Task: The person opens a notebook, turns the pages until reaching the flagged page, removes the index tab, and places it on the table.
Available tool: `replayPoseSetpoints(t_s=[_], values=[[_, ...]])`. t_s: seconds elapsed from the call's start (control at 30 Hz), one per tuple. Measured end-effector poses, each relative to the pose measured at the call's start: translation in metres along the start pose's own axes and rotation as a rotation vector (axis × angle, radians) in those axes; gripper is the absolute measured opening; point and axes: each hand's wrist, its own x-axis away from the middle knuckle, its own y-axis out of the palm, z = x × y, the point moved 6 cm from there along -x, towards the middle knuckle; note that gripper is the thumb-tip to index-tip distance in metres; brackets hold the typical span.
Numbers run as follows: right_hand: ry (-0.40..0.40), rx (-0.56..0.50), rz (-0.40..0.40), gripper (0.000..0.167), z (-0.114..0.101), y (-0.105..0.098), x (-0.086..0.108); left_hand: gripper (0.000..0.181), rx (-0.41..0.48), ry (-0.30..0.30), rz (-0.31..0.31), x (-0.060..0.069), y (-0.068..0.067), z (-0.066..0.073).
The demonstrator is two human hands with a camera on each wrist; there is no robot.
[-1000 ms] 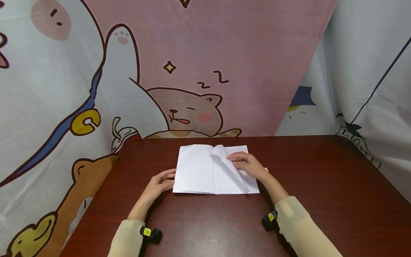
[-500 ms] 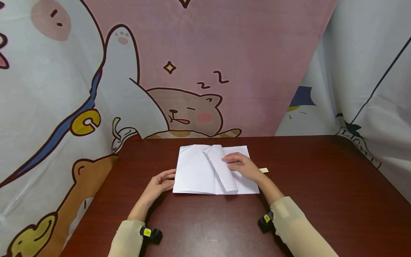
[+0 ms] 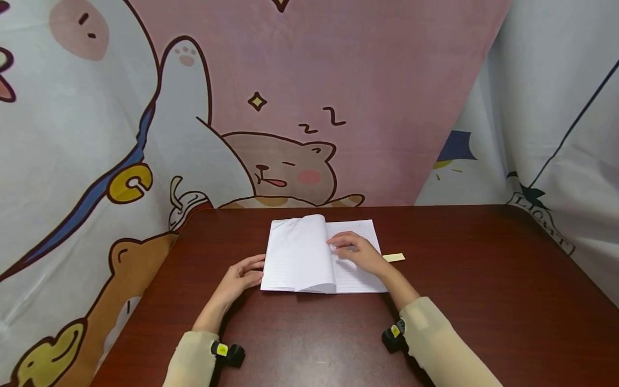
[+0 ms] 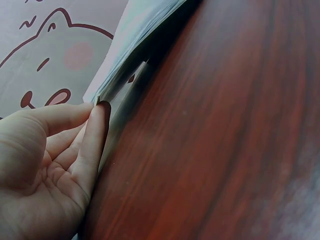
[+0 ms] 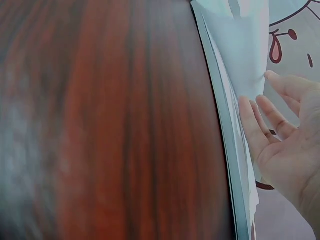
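Observation:
A white lined notebook (image 3: pixel 285 252) lies spread on the table, one leaf (image 3: pixel 314 258) curving over from the right side onto the left pages. At the notebook's left edge my left hand (image 3: pixel 239 278) pinches the pages and cover; in the left wrist view the thumb (image 4: pixel 75 114) is above and a finger below. My right hand (image 3: pixel 358 252) hovers over the right page beside the curved leaf, fingertips close to the spine. In the right wrist view the right hand's fingers are spread, with one tip at the leaf's edge (image 5: pixel 263 75); contact is hard to tell.
A pale yellow strip (image 3: pixel 394 257) sticks out past the notebook's right edge. The dark red-brown wooden table (image 3: pixel 309 344) reaches back to a cartoon-printed cloth (image 3: pixel 377 107). Each sleeve carries a small black wrist device (image 3: pixel 228 353).
The leaf has swung from the right side over the spine to the left. My right hand has followed leftward, uncovering more of the yellow strip. The left hand stays in place.

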Motion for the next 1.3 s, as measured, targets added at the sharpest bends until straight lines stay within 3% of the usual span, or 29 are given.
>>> replayPoseSetpoints(t_s=[0.3, 0.53, 0.7, 0.9, 1.13, 1.3], values=[[0.015, 0.039, -0.056, 0.029, -0.003, 0.015, -0.003, 0.051, 0.003, 0.016, 0.01, 0.002, -0.002, 0.002], [0.041, 0.024, -0.133, 0.029, -0.011, 0.026, -0.006, 0.051, 0.041, -0.046, 0.017, 0.005, -0.003, 0.006], [0.038, 0.041, -0.179, 0.03, -0.015, 0.027, -0.006, 0.049, 0.009, -0.042, 0.039, 0.003, -0.003, 0.016], [0.054, 0.028, -0.156, 0.029, -0.015, 0.015, -0.004, 0.05, -0.028, 0.032, 0.046, -0.004, 0.007, 0.045], [0.053, 0.048, -0.061, 0.026, -0.007, -0.013, 0.002, 0.044, -0.083, 0.214, -0.02, -0.021, 0.045, 0.084], [0.04, 0.095, 0.008, 0.024, -0.002, -0.037, 0.007, 0.041, -0.119, 0.323, -0.059, -0.032, 0.075, 0.104]])
